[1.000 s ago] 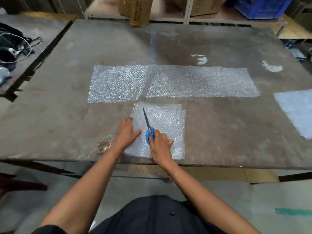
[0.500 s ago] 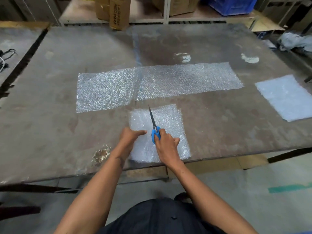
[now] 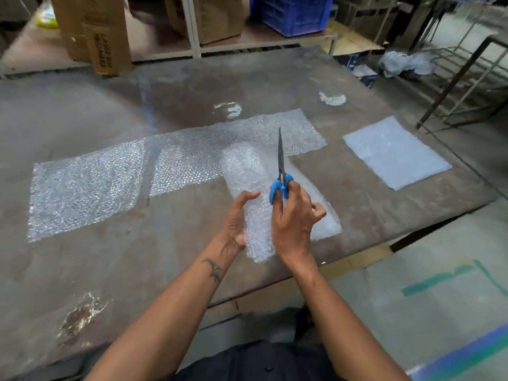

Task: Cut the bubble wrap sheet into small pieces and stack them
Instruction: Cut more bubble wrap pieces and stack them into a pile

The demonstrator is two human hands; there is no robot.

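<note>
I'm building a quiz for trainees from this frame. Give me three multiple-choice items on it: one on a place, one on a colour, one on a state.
1. Where does the pale blue sheet lie?
A. on the table, right of the long bubble wrap strip
B. on the floor
C. under the cardboard box

2. What colour are the scissor handles?
A. red
B. blue
C. yellow

3. How are the scissor blades?
A. wide open
C. hidden
B. closed, pointing away from the person

Key: 1 A, the pale blue sheet lies on the table to the right of the long bubble wrap strip. 2 B, the right hand grips blue handles of the scissors. 3 B, the blades form one closed point, while the left hand holds the small bubble wrap piece.
</note>
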